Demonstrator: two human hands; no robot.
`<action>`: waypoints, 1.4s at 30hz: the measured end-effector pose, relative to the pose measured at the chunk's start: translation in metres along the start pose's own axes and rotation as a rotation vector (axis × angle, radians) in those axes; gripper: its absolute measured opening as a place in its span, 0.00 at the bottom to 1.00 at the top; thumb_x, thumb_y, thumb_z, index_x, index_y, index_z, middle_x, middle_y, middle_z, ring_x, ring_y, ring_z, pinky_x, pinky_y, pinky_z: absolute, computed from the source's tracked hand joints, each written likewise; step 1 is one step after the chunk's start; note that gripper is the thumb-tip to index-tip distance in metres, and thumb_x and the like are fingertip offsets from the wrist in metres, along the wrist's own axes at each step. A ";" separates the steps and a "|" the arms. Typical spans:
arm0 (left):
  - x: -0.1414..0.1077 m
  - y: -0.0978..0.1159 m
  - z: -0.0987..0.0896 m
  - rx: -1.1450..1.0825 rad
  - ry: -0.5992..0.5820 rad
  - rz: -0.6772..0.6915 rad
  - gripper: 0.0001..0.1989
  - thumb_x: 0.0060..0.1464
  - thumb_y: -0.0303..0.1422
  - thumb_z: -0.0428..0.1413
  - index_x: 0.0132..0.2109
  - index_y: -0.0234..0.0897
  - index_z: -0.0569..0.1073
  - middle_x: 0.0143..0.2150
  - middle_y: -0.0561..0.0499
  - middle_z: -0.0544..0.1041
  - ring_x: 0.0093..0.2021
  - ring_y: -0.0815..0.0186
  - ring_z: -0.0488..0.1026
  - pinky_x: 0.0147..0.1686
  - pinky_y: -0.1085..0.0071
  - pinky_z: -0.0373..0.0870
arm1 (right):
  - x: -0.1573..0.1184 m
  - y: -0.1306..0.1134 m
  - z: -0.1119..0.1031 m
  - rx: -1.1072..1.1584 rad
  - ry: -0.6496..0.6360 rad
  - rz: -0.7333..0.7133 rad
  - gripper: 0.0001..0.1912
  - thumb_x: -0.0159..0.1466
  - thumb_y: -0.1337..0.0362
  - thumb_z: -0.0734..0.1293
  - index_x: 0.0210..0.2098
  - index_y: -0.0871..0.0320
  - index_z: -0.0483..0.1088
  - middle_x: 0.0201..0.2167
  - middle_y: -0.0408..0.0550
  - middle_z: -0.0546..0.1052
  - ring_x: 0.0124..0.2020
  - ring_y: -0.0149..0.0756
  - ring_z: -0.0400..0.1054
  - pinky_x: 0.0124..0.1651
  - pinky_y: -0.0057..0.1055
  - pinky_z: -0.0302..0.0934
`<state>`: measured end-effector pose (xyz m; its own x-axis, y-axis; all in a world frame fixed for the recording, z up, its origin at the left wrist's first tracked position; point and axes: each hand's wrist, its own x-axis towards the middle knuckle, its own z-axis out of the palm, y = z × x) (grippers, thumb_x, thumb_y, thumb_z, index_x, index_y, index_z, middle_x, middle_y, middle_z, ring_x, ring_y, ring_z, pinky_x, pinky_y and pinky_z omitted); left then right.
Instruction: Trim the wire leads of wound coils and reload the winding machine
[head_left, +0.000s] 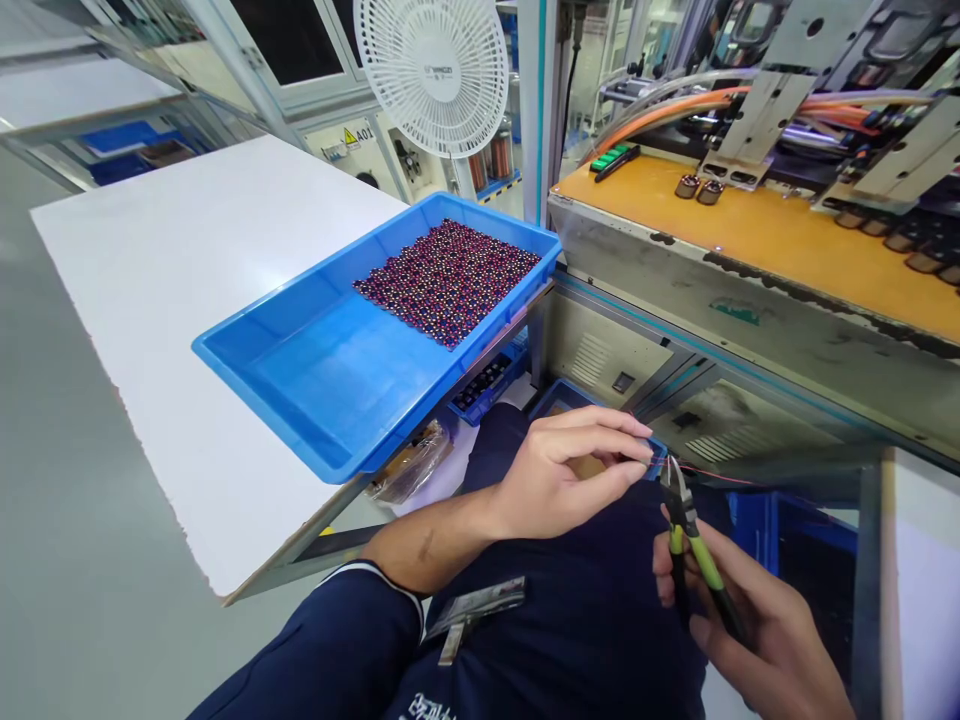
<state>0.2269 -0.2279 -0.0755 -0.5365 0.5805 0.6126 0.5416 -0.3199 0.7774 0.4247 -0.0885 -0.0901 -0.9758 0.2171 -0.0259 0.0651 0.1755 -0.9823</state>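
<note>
Okay, so the thin red wire (pixel 712 474) runs off rightward from the left hand (pixel 570 470), which looks to be pinching it, and passes crosswise at the tips of the pliers (pixel 679 508) gripped in the right hand (pixel 765 620).

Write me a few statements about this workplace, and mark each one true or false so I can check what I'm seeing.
1. The right hand holds pliers. True.
2. The pliers have plain red grips. False: they are black and yellow-green.
3. A white fan is beyond the blue tray. True.
4. The tray is filled from end to end. False: small dark parts lie only toward its far end.
5. The left hand is bare. True.
</note>
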 end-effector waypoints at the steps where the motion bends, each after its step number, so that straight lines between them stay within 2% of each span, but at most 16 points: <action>1: 0.000 0.000 0.000 -0.004 0.000 0.000 0.04 0.55 0.26 0.61 0.39 0.30 0.80 0.43 0.38 0.82 0.42 0.64 0.81 0.43 0.68 0.80 | 0.000 0.000 0.000 0.007 0.009 0.011 0.36 0.61 0.79 0.61 0.63 0.42 0.64 0.43 0.45 0.76 0.38 0.31 0.73 0.45 0.23 0.71; 4: 0.000 -0.001 0.000 -0.002 0.000 -0.005 0.04 0.55 0.26 0.61 0.39 0.30 0.80 0.43 0.38 0.82 0.42 0.64 0.81 0.42 0.69 0.80 | 0.001 0.000 -0.001 0.012 -0.031 0.015 0.36 0.60 0.79 0.62 0.63 0.43 0.65 0.42 0.46 0.76 0.37 0.33 0.74 0.42 0.25 0.73; 13: 0.000 -0.002 0.001 0.015 -0.016 -0.023 0.04 0.56 0.28 0.61 0.38 0.32 0.79 0.43 0.41 0.82 0.41 0.65 0.81 0.42 0.69 0.80 | -0.001 0.004 -0.002 0.033 0.023 0.112 0.28 0.62 0.75 0.64 0.60 0.51 0.70 0.38 0.50 0.76 0.32 0.33 0.73 0.34 0.25 0.73; 16: 0.000 -0.004 0.001 -0.007 -0.029 -0.016 0.04 0.57 0.29 0.61 0.39 0.32 0.79 0.44 0.41 0.81 0.42 0.65 0.81 0.44 0.68 0.79 | 0.001 0.006 -0.004 0.068 0.072 0.107 0.26 0.64 0.73 0.65 0.59 0.49 0.71 0.38 0.48 0.77 0.32 0.32 0.74 0.33 0.21 0.72; 19: -0.001 -0.010 0.002 -0.037 -0.038 0.049 0.04 0.55 0.28 0.63 0.39 0.33 0.77 0.45 0.41 0.79 0.45 0.63 0.79 0.46 0.66 0.78 | 0.000 0.010 -0.007 0.088 0.033 0.112 0.28 0.64 0.73 0.65 0.61 0.43 0.68 0.39 0.46 0.77 0.33 0.31 0.74 0.35 0.20 0.71; 23: -0.004 -0.015 0.005 -0.098 0.014 0.131 0.16 0.49 0.27 0.67 0.41 0.36 0.69 0.45 0.43 0.77 0.46 0.64 0.78 0.46 0.66 0.78 | -0.008 0.016 -0.012 0.060 0.051 0.067 0.33 0.63 0.76 0.62 0.65 0.45 0.64 0.44 0.48 0.77 0.37 0.31 0.75 0.43 0.21 0.71; 26: -0.006 -0.016 0.008 -0.129 0.011 0.119 0.21 0.50 0.25 0.66 0.45 0.38 0.63 0.45 0.44 0.78 0.45 0.65 0.79 0.47 0.67 0.77 | -0.016 0.015 -0.018 0.014 -0.024 0.022 0.37 0.61 0.79 0.62 0.66 0.45 0.61 0.51 0.50 0.76 0.47 0.36 0.76 0.55 0.27 0.66; 30: -0.008 -0.016 0.010 -0.134 0.002 0.129 0.21 0.53 0.23 0.63 0.47 0.38 0.62 0.45 0.44 0.79 0.45 0.65 0.80 0.46 0.68 0.78 | -0.021 0.011 -0.024 0.004 -0.126 0.093 0.40 0.60 0.79 0.62 0.68 0.45 0.60 0.57 0.51 0.73 0.56 0.44 0.71 0.60 0.37 0.63; 37: -0.010 -0.017 0.009 -0.092 -0.022 0.142 0.18 0.55 0.23 0.61 0.48 0.38 0.62 0.45 0.43 0.81 0.49 0.62 0.80 0.50 0.64 0.79 | -0.019 0.008 -0.021 0.022 -0.135 0.129 0.39 0.60 0.79 0.62 0.68 0.46 0.59 0.56 0.52 0.73 0.54 0.45 0.72 0.61 0.41 0.63; 42: -0.011 -0.017 0.008 -0.090 -0.034 0.140 0.18 0.56 0.23 0.61 0.48 0.38 0.62 0.45 0.42 0.82 0.49 0.61 0.81 0.49 0.63 0.79 | -0.011 -0.002 -0.016 0.005 -0.132 0.087 0.39 0.60 0.79 0.61 0.66 0.43 0.61 0.51 0.48 0.75 0.49 0.39 0.75 0.58 0.34 0.66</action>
<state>0.2289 -0.2231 -0.0970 -0.4367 0.5500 0.7119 0.5483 -0.4646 0.6953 0.4389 -0.0756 -0.0846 -0.9855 0.1032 -0.1346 0.1497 0.1570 -0.9762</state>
